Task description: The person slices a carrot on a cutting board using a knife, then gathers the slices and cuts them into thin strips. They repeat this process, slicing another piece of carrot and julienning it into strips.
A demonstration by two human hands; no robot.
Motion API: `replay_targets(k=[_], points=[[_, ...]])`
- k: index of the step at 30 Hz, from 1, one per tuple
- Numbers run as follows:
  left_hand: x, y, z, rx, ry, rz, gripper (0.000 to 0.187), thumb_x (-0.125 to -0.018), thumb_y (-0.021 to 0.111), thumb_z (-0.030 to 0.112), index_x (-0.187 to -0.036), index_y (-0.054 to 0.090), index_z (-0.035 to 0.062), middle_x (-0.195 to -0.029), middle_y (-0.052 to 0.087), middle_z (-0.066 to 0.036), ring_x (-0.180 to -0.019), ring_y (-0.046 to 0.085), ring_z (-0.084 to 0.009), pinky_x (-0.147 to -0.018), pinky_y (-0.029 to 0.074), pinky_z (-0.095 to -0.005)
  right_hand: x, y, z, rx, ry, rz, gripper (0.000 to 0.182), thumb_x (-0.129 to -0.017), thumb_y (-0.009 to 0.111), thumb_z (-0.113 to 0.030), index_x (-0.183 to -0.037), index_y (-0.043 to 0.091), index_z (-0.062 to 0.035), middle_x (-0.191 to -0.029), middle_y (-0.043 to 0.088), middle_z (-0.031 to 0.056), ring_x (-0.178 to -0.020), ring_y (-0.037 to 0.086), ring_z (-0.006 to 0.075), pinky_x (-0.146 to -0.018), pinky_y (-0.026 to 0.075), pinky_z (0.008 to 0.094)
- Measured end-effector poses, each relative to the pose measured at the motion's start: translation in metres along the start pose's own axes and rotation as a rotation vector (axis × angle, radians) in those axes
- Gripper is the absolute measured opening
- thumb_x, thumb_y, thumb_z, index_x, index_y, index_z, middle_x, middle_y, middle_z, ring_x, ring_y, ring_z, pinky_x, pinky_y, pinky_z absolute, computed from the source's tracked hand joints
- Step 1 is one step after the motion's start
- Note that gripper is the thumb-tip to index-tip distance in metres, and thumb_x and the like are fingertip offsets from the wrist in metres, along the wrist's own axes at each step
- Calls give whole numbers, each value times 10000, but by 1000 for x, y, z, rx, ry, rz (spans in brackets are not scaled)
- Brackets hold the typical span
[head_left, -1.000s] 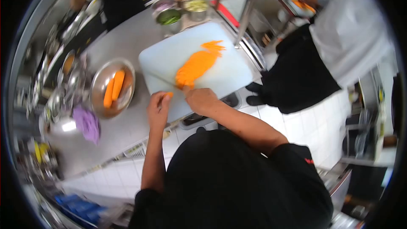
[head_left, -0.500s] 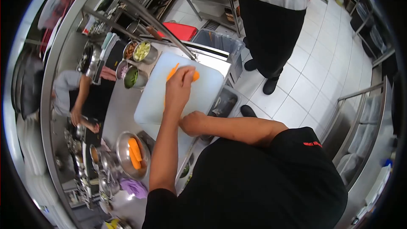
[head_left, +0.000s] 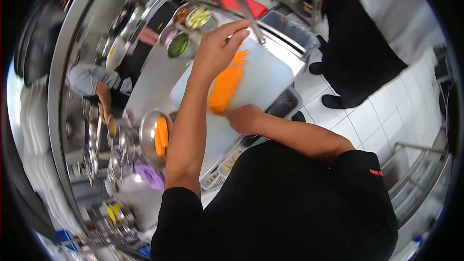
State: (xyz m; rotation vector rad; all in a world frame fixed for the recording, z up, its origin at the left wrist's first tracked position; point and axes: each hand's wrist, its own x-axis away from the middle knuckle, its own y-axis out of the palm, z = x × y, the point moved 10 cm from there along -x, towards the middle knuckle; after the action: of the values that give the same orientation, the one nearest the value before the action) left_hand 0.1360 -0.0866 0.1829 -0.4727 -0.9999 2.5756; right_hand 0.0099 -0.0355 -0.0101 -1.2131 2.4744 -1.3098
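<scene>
A white cutting board [head_left: 270, 75] lies under both hands, set at a slant on the steel counter. Across it stretches a row of sliced carrot [head_left: 226, 87], with thin strips fanned out at the far end. My left hand [head_left: 220, 50] is raised over the far left part of the board, thumb apart from the fingers, with nothing seen in it. Beside the near end of the slices, my right hand [head_left: 245, 119] is closed in a fist. Its fingers face away, so what it grips is hidden. Peeled carrots [head_left: 161, 135] rest in a steel bowl [head_left: 144, 133] left of the board.
Steel pots with chopped green [head_left: 179, 46] and pale vegetables [head_left: 199, 18] stand beyond the board. A purple cloth [head_left: 150, 176] lies near the bowl. A lined bin [head_left: 290, 26] and a person in a black apron [head_left: 362, 43] are at the right. Another person's arm [head_left: 103, 97] shows across the counter.
My left hand has lifted off the carrot and opened, uncovering the row of slices. My right hand remains closed near the board's near edge. The view has shifted, and the person at right appears farther right.
</scene>
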Motion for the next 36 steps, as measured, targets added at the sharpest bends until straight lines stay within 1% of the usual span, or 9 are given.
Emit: replay_targets(k=[3,7,13,16,19,22,27,34,36], points=[[73,-56,-51,112,47,329,330,-1037,627,260,-1278,702,47,-1207,730,-64,-1043,677,-123,-848,533,-274,5,-5,-4,0,-27,0,305,-957,492,-128,-1231,582,-30,-1001,746,194,-961,728,377,-815,560,498],[214,-103,-102,177,-157,926,263,-1061,588,209,-1231,670,25,-1092,699,-44,-916,625,-117,-799,510,-257,27,-29,-13,-25,-26,11,334,-964,574,-245,-1243,571,-61,-1001,735,177,-930,707,384,-816,542,497],[313,-23,-200,226,-480,781,196,-1031,623,169,-1147,675,19,-1123,696,-62,-1013,639,-169,-925,496,-334,47,-70,11,0,-110,422,430,-910,703,-236,-1303,545,-162,-1107,691,159,-981,684,381,-834,538,485],[297,4,-168,-263,-245,632,194,-989,642,129,-1160,681,45,-1119,702,-99,-1046,641,-268,-959,485,-410,48,-87,25,41,-80,529,422,-893,718,-215,-1277,560,-140,-1028,676,160,-969,679,378,-837,533,491],[291,5,-173,-245,-326,595,244,-952,652,112,-1192,687,84,-1133,698,-128,-1100,619,-332,-996,467,-444,41,-96,52,67,5,634,426,-890,721,-222,-1278,561,-146,-1035,678,167,-963,680,386,-841,534,498],[276,3,-186,-263,-389,480,309,-943,671,144,-1251,683,117,-1184,688,-132,-1124,616,-322,-986,476,-439,25,-111,80,121,91,700,427,-892,720,-236,-1278,562,-148,-1047,682,175,-954,683,399,-838,538,507],[243,-4,-170,-316,-182,502,414,-895,722,184,-1305,682,153,-1235,660,-119,-1073,613,-320,-944,493,-437,-3,-124,103,254,225,627,455,-878,727,-237,-1310,598,-170,-1053,690,174,-963,696,389,-836,547,498],[238,3,-170,-374,-148,435,413,-843,783,208,-1246,719,147,-1244,655,-98,-1063,614,-302,-935,507,-410,21,-138,54,424,55,882,220,-854,762,-276,-995,759,-106,-950,710,134,-868,690,330,-759,540,440],[239,3,-169,-386,-122,450,415,-840,786,209,-1247,720,159,-1228,656,-89,-1053,614,-298,-930,506,-414,17,-107,36,288,41,753,222,-836,771,-284,-959,763,-99,-891,704,121,-835,682,332,-745,537,448]])
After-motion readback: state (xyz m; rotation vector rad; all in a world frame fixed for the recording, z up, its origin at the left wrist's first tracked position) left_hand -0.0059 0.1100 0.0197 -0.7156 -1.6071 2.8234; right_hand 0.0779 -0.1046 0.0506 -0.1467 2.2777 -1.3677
